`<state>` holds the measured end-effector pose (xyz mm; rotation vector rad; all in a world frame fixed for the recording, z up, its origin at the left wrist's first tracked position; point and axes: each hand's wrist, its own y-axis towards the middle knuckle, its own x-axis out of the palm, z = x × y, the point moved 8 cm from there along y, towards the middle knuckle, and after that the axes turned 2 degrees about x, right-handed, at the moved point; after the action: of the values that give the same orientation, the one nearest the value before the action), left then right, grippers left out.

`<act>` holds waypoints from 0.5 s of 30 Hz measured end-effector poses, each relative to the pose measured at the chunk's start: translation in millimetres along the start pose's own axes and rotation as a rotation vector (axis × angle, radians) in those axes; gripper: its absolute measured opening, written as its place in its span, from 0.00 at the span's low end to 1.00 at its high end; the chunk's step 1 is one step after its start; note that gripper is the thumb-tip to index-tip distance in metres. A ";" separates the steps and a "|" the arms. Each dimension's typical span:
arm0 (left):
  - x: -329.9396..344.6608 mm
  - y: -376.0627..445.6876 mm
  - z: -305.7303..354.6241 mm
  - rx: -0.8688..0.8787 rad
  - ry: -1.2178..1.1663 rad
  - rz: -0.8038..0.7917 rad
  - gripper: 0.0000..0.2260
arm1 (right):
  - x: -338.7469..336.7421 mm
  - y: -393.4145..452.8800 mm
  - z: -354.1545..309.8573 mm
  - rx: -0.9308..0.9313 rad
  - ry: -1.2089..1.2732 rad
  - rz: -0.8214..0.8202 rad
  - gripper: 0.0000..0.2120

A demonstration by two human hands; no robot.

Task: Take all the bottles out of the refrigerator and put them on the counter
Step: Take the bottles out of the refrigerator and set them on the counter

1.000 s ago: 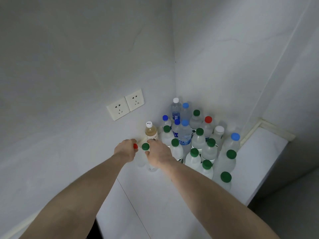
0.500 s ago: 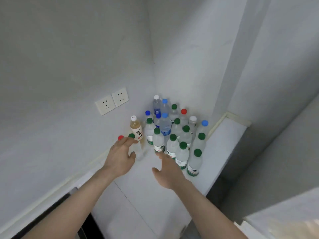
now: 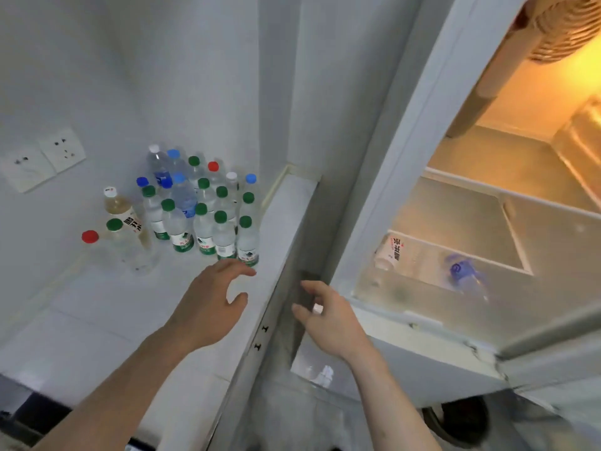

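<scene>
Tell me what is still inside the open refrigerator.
In the refrigerator, two bottles lie on their sides on the lower shelf: one white-labelled bottle and one blue-labelled bottle. The shelf above looks bare. Anything lower down is hidden behind the front edge.

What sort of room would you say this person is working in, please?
Most likely a home kitchen: an open refrigerator lit inside, a white counter beside it crowded with drink bottles, and wall sockets above it.

Home kitchen — refrigerator (image 3: 487, 222); counter (image 3: 97, 314)
</scene>
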<state>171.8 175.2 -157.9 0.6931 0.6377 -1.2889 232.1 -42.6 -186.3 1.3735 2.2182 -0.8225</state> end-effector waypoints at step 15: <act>160.2 19.6 194.9 0.101 -0.133 -0.129 0.15 | -208.1 -81.8 144.1 0.061 0.162 0.320 0.19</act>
<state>225.7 -72.0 -152.2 0.6509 0.5181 -1.4819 253.4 -304.5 -144.8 1.8224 2.0221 -0.6894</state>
